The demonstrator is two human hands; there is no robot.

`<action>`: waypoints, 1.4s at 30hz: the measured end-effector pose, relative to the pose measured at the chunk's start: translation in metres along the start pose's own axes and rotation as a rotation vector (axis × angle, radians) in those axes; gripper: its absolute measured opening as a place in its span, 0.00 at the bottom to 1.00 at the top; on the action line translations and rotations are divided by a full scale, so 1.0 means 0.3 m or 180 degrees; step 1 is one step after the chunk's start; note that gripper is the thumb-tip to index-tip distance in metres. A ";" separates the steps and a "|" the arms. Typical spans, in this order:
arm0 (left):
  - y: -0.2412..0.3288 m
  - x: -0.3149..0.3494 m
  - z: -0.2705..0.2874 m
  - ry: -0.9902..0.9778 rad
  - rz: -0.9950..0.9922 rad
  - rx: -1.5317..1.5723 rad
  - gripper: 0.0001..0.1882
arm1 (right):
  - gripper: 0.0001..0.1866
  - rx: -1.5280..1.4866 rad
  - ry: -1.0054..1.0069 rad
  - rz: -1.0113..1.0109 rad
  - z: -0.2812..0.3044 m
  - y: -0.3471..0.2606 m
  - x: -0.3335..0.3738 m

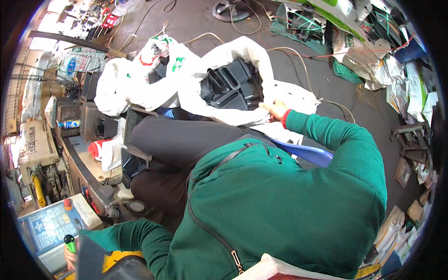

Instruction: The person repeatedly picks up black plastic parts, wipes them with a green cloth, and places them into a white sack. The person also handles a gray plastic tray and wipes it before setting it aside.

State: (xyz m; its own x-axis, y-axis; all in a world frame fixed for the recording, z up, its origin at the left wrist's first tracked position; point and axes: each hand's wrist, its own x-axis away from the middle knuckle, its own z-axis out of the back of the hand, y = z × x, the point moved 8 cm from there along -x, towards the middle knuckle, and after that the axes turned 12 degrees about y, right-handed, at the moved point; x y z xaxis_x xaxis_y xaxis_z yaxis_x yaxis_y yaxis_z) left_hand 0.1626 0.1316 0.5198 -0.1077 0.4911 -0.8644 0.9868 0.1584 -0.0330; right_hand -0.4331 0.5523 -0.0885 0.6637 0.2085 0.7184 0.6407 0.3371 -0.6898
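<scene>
At the lower left, my left hand (70, 259) is closed around a tool with a green and black handle (69, 243). The rest of that tool and most of the hand are hidden behind a dark grey flat piece and the green sleeve. My right hand (276, 110) grips the near right rim of a white woven sack (196, 100). Inside the sack lie several black moulded plastic parts (228, 84) with long slots. To its left stands a second white sack (140, 88) with green and red print and something dark inside.
A control panel (49, 228) with a red knob is by my left arm. Beyond it stand a metal bench (77, 168) and dark box-shaped parts (95, 121). A blue plastic seat edge (308, 153) shows beside me. Hoses and cables (298, 60) cross the floor; sacks (359, 51) line the right.
</scene>
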 end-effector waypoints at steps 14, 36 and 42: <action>-0.004 0.163 -0.177 0.0550 -0.0502 -0.2645 0.09 | 0.09 -0.0459 -0.0330 -0.0029 -0.002 -0.104 0.095; -1.563 1.966 0.814 0.0123 0.6903 -0.5151 0.08 | 0.17 0.1277 0.1275 0.2630 0.130 -0.528 -0.478; -1.566 1.754 0.737 -0.0794 0.5620 -0.5390 0.08 | 0.08 0.0554 0.0805 0.3007 0.176 -0.687 -0.337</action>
State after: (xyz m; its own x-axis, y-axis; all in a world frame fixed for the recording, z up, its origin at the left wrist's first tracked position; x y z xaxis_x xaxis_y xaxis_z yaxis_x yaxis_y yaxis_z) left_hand -0.3310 0.1262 -0.0307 0.4640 0.8212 0.3321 -0.7803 0.2014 0.5921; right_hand -0.6526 0.5101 -0.0143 0.9483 0.2657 -0.1737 -0.2457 0.2677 -0.9317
